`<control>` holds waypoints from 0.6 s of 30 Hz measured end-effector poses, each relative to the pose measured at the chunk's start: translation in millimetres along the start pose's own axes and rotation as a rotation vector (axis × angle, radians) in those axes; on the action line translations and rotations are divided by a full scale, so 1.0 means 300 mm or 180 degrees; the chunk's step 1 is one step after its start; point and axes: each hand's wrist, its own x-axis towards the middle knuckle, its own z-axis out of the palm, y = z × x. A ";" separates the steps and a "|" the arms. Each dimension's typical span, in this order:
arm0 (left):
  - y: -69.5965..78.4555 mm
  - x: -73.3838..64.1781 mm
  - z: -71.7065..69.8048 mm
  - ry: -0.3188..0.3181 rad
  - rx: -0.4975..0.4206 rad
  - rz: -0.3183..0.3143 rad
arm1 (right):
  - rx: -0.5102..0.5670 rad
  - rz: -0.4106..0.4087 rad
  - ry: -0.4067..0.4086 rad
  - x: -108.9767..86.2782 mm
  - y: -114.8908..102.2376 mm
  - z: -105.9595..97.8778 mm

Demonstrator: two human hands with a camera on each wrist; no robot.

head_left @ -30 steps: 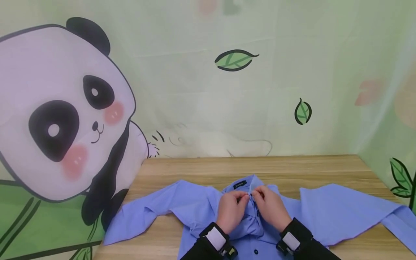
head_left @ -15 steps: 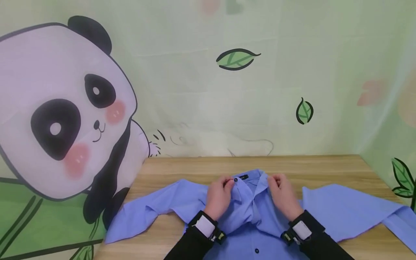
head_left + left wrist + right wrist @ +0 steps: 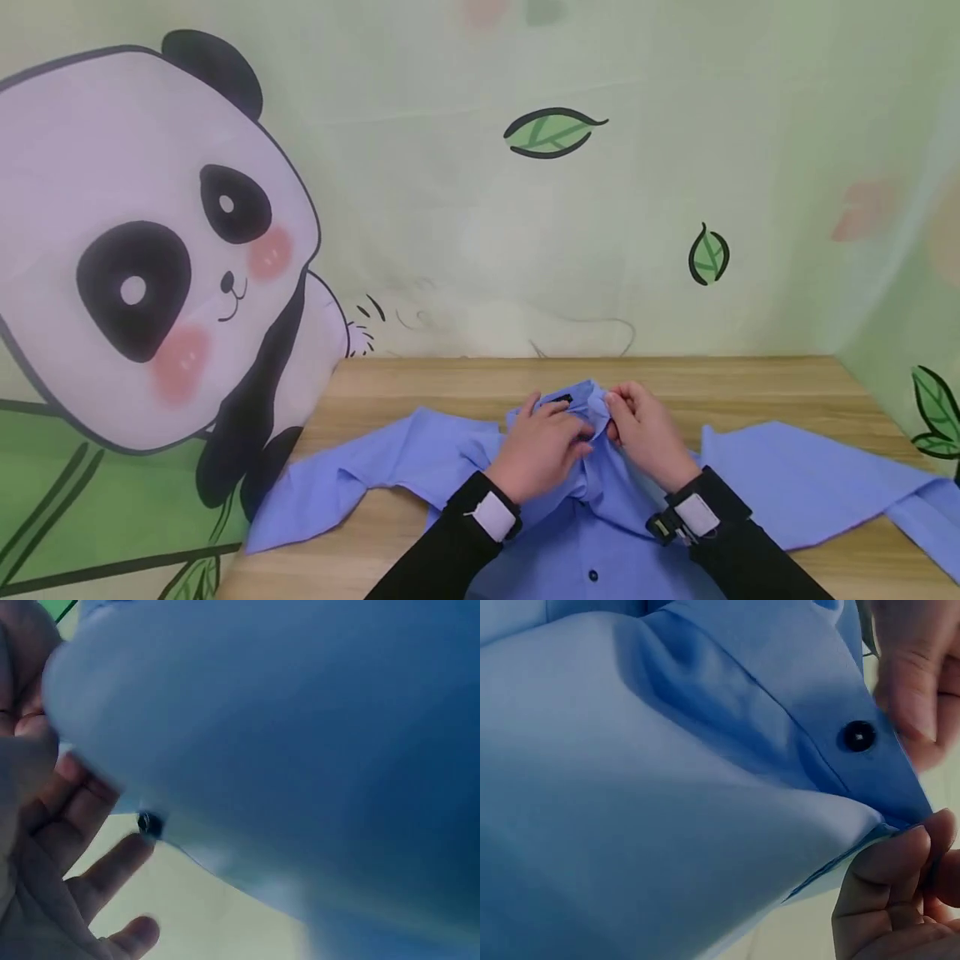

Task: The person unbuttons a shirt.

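Observation:
A blue button-up shirt (image 3: pixel 592 533) lies front up on the wooden table, its collar (image 3: pixel 597 407) raised between my hands. My right hand (image 3: pixel 651 433) pinches the collar's right side between thumb and fingers. In the right wrist view, the fingertips (image 3: pixel 900 855) grip the fabric edge just below a black button (image 3: pixel 859 736). My left hand (image 3: pixel 542 448) reaches over the neck opening with fingers spread, partly covering the dark neck label (image 3: pixel 562 399). In the left wrist view, its loose fingers lie along the cloth edge, one fingertip close to a dark button (image 3: pixel 150 824).
The shirt's left-side sleeve (image 3: pixel 300 504) and right-side sleeve (image 3: pixel 810 483) stretch out across the wooden table (image 3: pixel 450 379). Another black button (image 3: pixel 593 576) shows lower on the front. Behind stands a green backdrop (image 3: pixel 420 183) printed with a panda and leaves.
My hands came apart from the collar front, each holding a side. Since then my left hand has let go of its edge and moved right across the neck opening; my right hand stays at the collar.

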 end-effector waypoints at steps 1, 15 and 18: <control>0.000 0.002 0.003 -0.0182 0.0055 -0.0029 | 0.0004 -0.0005 -0.0005 -0.001 -0.002 0.000; -0.001 0.034 0.059 -0.0658 -0.0258 -0.0019 | 0.0184 -0.0080 -0.0260 -0.017 0.002 0.006; -0.009 0.029 0.074 -0.0529 -0.0581 -0.0182 | 0.0133 -0.0155 -0.0206 -0.041 0.002 0.021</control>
